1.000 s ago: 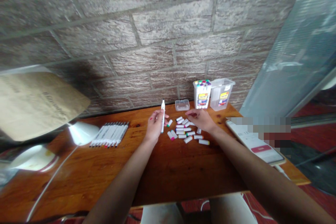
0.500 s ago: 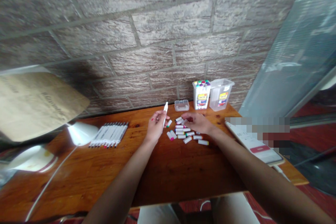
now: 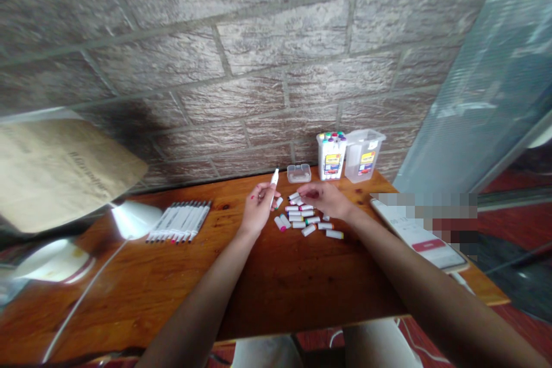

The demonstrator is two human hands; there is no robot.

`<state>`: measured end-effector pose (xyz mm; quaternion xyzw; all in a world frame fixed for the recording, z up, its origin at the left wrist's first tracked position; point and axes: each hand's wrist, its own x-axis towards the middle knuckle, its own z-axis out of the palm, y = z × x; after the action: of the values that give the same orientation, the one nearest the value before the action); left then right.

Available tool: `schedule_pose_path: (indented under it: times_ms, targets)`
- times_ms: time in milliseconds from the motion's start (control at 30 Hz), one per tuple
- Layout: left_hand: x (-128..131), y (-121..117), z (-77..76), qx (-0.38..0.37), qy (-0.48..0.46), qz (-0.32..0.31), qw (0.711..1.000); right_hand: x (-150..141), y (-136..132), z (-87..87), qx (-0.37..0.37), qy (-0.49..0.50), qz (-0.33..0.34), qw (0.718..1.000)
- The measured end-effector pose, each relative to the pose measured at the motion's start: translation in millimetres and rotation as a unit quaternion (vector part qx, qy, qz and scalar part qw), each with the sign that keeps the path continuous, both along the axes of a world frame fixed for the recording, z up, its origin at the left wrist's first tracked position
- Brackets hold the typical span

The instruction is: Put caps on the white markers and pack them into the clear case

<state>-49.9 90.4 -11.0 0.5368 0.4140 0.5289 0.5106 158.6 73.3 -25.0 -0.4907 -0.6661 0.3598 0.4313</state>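
My left hand (image 3: 259, 205) is closed around a white marker (image 3: 275, 181), holding it upright with its narrow tip pointing up. Just right of these fingers lies a white cap (image 3: 279, 202) with a green end. My right hand (image 3: 325, 198) hovers low at the back of a loose pile of white marker caps (image 3: 297, 225) with coloured ends. Its fingers are bent and slightly apart, close to a dark-ended cap (image 3: 294, 196); the palm hides part of the pile. Further left, several white markers (image 3: 179, 222) lie side by side in a row.
Behind the caps stand a small clear lid (image 3: 299, 173), a box full of markers (image 3: 332, 156) and a clear plastic box (image 3: 363, 156). A phone (image 3: 425, 236) lies at the right edge. On the left are a white lamp (image 3: 135, 219), a paper cup (image 3: 56, 261) and a paper bag (image 3: 64, 167).
The marker in my left hand has shifted slightly right. My right hand has moved slightly left, and a pink-ended cap near its fingers now shows more fully.
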Motion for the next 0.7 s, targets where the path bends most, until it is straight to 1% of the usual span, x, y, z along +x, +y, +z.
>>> schedule_pose_path:
  times_ms: [100, 200, 267, 500, 700]
  targets:
    - [0, -1, -0.4, -0.001, 0.000, -0.002, 1.000, 2, 1, 5.5, -0.004, 0.082, -0.013, 0.997]
    - [0, -1, -0.4, 0.002, 0.000, -0.005, 1.000, 3, 0, 11.0, -0.024, 0.174, -0.017, 0.984]
    - [0, -1, -0.5, 0.006, 0.004, -0.008, 1.000, 3, -1, 12.4, -0.037, 0.210, -0.020, 0.977]
    - [0, -1, -1.6, 0.021, 0.014, -0.016, 1.000, 1, -1, 10.1, -0.039, 0.195, -0.027, 0.980]
    - [1, -2, -1.2, 0.032, 0.016, -0.027, 0.999, 1, 0, 12.6, -0.065, 0.226, -0.039, 0.971]
